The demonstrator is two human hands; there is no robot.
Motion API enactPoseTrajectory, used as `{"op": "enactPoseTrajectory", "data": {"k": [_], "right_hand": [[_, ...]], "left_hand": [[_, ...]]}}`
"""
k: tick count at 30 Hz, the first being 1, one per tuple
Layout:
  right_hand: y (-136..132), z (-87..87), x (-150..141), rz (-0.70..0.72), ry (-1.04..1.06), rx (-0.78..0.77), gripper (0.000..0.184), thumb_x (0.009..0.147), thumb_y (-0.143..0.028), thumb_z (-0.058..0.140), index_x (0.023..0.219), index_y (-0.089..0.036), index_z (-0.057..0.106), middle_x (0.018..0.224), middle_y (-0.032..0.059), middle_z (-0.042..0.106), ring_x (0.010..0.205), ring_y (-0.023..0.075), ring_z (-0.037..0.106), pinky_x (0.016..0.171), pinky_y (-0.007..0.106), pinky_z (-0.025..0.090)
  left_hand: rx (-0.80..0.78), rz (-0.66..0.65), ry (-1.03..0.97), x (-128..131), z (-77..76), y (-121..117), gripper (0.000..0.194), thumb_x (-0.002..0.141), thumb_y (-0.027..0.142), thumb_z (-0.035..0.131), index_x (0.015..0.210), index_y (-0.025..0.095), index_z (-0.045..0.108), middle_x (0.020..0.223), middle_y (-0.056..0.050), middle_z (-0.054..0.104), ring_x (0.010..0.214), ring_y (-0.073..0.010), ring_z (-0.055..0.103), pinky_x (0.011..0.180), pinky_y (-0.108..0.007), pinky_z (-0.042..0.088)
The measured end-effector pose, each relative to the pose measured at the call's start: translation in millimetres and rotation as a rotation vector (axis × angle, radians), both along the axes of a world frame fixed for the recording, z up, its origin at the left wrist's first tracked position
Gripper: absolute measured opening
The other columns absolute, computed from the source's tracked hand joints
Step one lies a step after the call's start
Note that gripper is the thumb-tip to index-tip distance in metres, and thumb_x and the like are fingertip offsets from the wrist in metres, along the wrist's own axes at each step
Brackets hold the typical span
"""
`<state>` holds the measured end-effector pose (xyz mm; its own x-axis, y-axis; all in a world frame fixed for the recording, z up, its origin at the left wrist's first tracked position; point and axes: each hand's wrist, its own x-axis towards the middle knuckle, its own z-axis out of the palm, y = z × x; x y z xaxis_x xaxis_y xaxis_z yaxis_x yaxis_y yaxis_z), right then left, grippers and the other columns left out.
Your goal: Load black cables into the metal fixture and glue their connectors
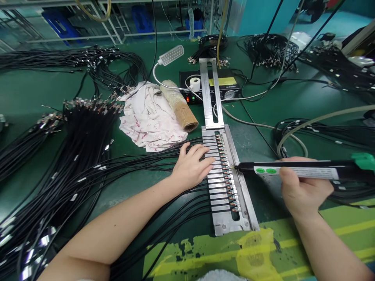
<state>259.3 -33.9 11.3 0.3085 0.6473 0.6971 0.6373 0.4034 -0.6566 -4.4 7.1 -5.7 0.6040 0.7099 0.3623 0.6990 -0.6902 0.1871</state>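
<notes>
A long metal fixture (218, 220) lies on the bench, its slots filled with a row of black cables (152, 160) whose metal connector ends (230, 183) line up on the right side. My left hand (191, 164) rests over the cables at mid-fixture, fingers spread and stretched out, grasping nothing. A black dispensing syringe (295, 170) with a white label and green end is gripped in my right hand (307, 191). It lies nearly level, pointing left, and its thin tip is at the connectors near the middle of the row. Whether the tip touches them I cannot tell.
Behind the fixture stands a black dispenser box (234, 84) with a gauge. A printed cloth (152, 121), a cardboard roll (186, 117) and a gooseneck lamp (171, 55) are left of it. Cable bundles (88, 128) cover the left; a hose (328, 113) curves at right.
</notes>
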Motion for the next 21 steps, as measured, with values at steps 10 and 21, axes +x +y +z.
{"op": "enactPoseTrajectory", "data": {"k": [10, 21], "right_hand": [[1.3, 1.0, 0.9, -0.007, -0.017, -0.024, 0.01, 0.066, -0.027, 0.07, 0.072, -0.02, 0.067, 0.067, 0.0011, 0.063, 0.055, 0.0172, 0.056, 0.052, 0.031, 0.042], [0.9, 3.2, -0.5, 0.008, 0.012, -0.032, 0.009, 0.066, -0.027, 0.07, 0.07, -0.02, 0.066, 0.065, 0.0007, 0.063, 0.054, 0.0169, 0.056, 0.053, 0.031, 0.042]], "left_hand": [[-0.009, 0.007, 0.002, -0.1, -0.4, -0.2, 0.022, 0.091, 0.031, 0.045, 0.101, 0.024, 0.063, 0.117, -0.009, 0.057, 0.113, -0.024, 0.047, 0.101, -0.051, 0.021], [-0.007, 0.005, -0.005, 0.2, -0.2, 0.1, 0.021, 0.09, 0.031, 0.046, 0.1, 0.024, 0.063, 0.117, -0.009, 0.057, 0.113, -0.0243, 0.047, 0.101, -0.051, 0.021]]}}
